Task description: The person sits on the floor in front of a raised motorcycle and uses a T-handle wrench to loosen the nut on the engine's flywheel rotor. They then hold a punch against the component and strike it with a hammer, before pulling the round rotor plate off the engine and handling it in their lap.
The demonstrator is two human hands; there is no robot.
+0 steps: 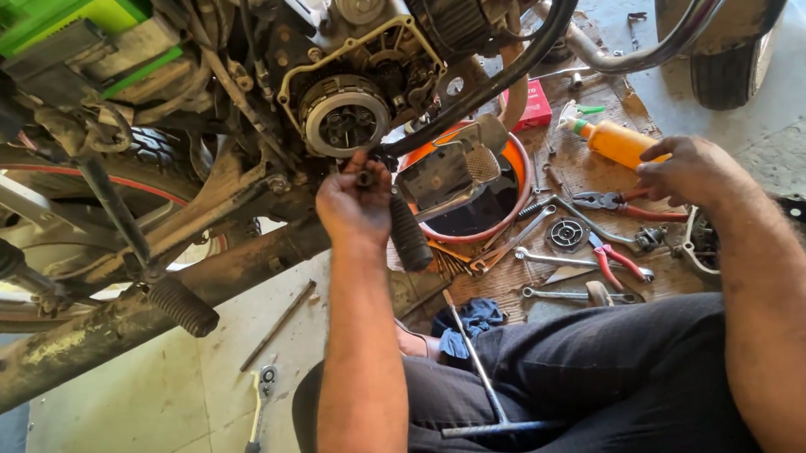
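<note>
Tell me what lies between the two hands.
In the head view, between the left hand and right hand sit an orange basin of dark oil, a foot pedal, and red-handled pliers.

lighting: strong daylight from upper right; concrete floor [783,115] washed near white. engine [350,91] recess dim, in shadow. warm cast on forearms. focus: sharp centre, mild softness at corners. distortion: wide-angle bending at frame edges. blur: negligible.

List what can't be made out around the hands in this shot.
- Head view: left hand hides its own fingertips and most of a small dark part at the engine.
- Right hand covers the pliers handle ends; grip unclear.
- Orange basin contents hidden by the foot pedal.
</note>
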